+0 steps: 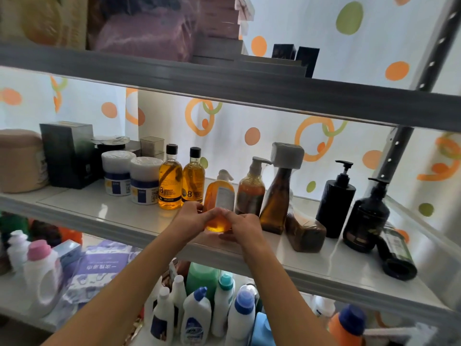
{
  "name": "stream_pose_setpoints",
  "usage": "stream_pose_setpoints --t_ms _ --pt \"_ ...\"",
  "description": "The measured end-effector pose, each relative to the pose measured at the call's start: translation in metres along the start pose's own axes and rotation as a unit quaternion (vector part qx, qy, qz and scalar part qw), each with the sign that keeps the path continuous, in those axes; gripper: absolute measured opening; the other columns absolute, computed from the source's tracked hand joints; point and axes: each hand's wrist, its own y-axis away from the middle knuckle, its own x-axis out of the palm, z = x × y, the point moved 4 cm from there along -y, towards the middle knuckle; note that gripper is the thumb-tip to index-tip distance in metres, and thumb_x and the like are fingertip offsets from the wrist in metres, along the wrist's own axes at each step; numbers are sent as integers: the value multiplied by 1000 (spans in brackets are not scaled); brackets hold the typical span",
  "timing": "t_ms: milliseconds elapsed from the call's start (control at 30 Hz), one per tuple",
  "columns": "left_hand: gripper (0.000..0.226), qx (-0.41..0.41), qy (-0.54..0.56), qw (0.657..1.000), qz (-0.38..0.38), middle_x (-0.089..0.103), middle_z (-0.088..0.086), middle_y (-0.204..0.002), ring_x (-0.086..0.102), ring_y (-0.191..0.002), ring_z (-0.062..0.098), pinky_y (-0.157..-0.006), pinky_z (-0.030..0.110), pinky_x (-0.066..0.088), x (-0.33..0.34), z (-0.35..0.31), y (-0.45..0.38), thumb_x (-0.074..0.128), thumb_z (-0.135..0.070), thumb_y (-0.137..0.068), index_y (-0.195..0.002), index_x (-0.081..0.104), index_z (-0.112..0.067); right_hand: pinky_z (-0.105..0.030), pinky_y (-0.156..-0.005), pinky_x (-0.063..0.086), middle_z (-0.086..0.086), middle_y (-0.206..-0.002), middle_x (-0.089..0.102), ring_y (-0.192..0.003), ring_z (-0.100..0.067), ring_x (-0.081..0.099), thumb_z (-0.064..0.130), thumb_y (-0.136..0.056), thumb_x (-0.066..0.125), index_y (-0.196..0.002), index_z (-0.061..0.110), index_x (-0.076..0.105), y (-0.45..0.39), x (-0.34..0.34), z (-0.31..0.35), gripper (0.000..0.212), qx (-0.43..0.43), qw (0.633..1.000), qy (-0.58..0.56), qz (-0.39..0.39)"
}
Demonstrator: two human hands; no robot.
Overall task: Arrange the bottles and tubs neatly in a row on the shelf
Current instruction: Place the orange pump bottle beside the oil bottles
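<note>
An orange pump bottle (219,196) stands near the front of the white shelf (104,211), leaning slightly. My left hand (190,214) and my right hand (243,224) both grip its base. Left of it stand two amber bottles with black caps (170,178) (193,177) and two white tubs (117,173) (144,181). To the right are an amber pump bottle (250,189), a brown bottle with a wrapped top (278,196), a wrapped brown pack lying down (304,232), two black pump bottles (335,203) (365,218) and a dark bottle on its side (396,255).
A dark box (67,153) and a beige bundle (21,161) fill the shelf's left end. A grey upper shelf beam (224,86) runs overhead. Below, several white cleaning bottles (197,315) and a white jug with a pink cap (42,273) stand. A metal upright (396,156) is at right.
</note>
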Motion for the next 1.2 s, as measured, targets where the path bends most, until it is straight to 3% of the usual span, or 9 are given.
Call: stream_pose_setpoints --t_ms 167,367,467,633,767,833,900,1000,1200 --pt "38 34 37 998 45 68 -8 -101 63 -95 10 -80 27 52 -12 -8 10 71 -38 -82 -114 59 -22 -22 -66 59 -8 -101 69 -92 -23 70 30 -75 79 -117 -1 62 13 -2 14 55 -89 995 -43 15" --pt "47 78 52 992 85 70 -5 -110 67 -102 10 -91 32 54 -24 -11 9 74 -17 -81 -124 56 -23 -19 -64 57 -3 -107 65 -90 -15 67 20 -74 82 -109 17 54 19 -1 30 44 -159 987 -22 20" --pt "57 101 24 990 92 69 -6 -113 66 -104 8 -89 30 54 -23 -11 11 76 -14 -79 -131 52 -22 -23 -67 58 2 -103 64 -88 -15 67 21 -73 83 -112 16 55 21 1 29 48 -166 986 -13 14" --pt "79 122 -76 987 66 62 -8 -118 61 -108 9 -90 31 54 -15 -5 12 82 -12 -70 -136 40 -24 -26 -71 58 -2 -110 65 -90 -16 66 22 -72 84 -123 12 54 20 6 19 59 -148 989 -11 17" --pt "96 121 -53 990 41 64 -11 -118 63 -108 8 -84 31 57 -5 1 9 92 -47 -50 -132 43 -30 -29 -80 57 -1 -109 65 -96 -17 65 25 -74 82 -121 14 53 22 8 14 56 -132 991 -13 18" --pt "99 112 -27 993 -3 64 -12 -115 65 -105 8 -80 31 59 -5 6 5 90 -55 -46 -130 45 -31 -26 -74 55 -2 -107 65 -95 -16 64 29 -79 76 -119 16 52 26 10 13 49 -142 989 2 31" --pt "87 113 -12 993 -38 66 -12 -110 65 -100 5 -76 23 57 -7 8 5 90 -47 -50 -126 50 -30 -23 -67 52 -3 -106 65 -94 -15 64 33 -83 70 -117 16 53 28 11 14 42 -151 987 26 45" --pt "68 108 -5 994 -32 65 -13 -102 63 -89 -3 -63 10 50 -11 8 6 90 -24 -58 -116 54 -29 -27 -70 56 -4 -103 66 -93 -16 65 38 -86 67 -111 16 56 25 9 16 36 -132 988 50 59" --pt "89 107 10 991 -84 56 -12 -104 57 -91 0 -65 11 46 -10 6 15 91 -22 -58 -127 36 -17 -35 -86 54 -4 -114 68 -107 -21 64 37 -81 75 -122 25 57 22 -1 28 47 -140 983 11 115"
